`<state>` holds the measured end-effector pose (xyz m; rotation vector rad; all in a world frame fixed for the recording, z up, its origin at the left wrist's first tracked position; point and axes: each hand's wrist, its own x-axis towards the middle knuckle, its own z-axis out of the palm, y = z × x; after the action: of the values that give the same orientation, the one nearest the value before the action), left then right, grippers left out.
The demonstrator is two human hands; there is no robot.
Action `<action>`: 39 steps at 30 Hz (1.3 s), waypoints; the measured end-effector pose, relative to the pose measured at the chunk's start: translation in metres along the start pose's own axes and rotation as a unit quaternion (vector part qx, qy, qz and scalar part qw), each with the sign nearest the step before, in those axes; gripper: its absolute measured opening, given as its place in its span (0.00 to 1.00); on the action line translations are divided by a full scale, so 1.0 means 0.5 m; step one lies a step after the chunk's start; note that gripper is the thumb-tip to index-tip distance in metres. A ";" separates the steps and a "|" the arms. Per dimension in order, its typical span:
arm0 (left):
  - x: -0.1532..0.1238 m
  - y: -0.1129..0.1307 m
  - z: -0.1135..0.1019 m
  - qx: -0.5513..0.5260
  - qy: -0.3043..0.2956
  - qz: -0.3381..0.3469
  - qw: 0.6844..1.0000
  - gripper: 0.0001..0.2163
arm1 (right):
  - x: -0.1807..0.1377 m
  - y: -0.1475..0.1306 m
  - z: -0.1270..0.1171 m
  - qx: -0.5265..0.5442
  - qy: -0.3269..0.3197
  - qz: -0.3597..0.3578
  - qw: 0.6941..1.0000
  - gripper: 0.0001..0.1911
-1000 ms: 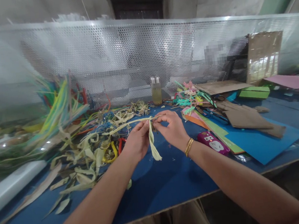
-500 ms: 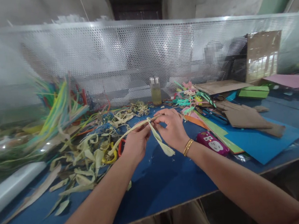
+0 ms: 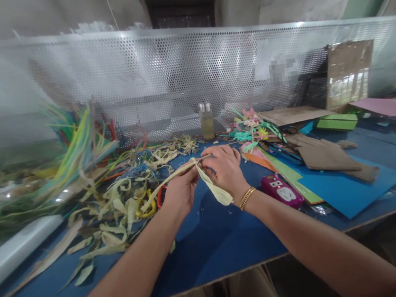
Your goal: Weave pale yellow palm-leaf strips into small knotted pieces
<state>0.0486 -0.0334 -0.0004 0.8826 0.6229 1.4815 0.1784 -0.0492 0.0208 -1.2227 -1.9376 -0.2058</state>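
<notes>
Bottle (image 3: 206,119) of liquid (image 3: 208,130) beyond right hand (image 3: 226,168)

A pale strip (image 3: 218,191) is gripped above the blue table (image 3: 226,245) by the left hand (image 3: 184,187) and the right hand (image 3: 226,166), which are held close together; one loose end is hung near a bracelet (image 3: 247,198). Husks (image 3: 118,205) are strewn to the left. To the right, a purple socket (image 3: 277,188) is laid beside blue paper (image 3: 346,193), partly covered by card (image 3: 327,156). A bottle (image 3: 207,124) is stood before the mesh (image 3: 161,76).
</notes>
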 end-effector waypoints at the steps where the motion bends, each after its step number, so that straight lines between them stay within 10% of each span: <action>1: 0.000 -0.001 0.000 0.002 0.000 -0.001 1.000 0.13 | 0.000 -0.001 0.001 -0.001 -0.001 -0.001 1.000 0.07; 16: 0.012 0.036 -0.017 0.245 -0.016 0.092 0.965 0.10 | -0.005 0.012 0.002 0.072 0.084 -0.007 0.994 0.08; 39: -0.003 0.038 -0.018 0.369 -0.010 0.081 0.926 0.17 | -0.009 -0.006 -0.011 0.079 0.001 -0.087 0.993 0.10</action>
<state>0.0302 -0.0361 0.0098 1.5539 1.1498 1.3824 0.1799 -0.0564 0.0221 -0.9515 -2.0188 -0.1392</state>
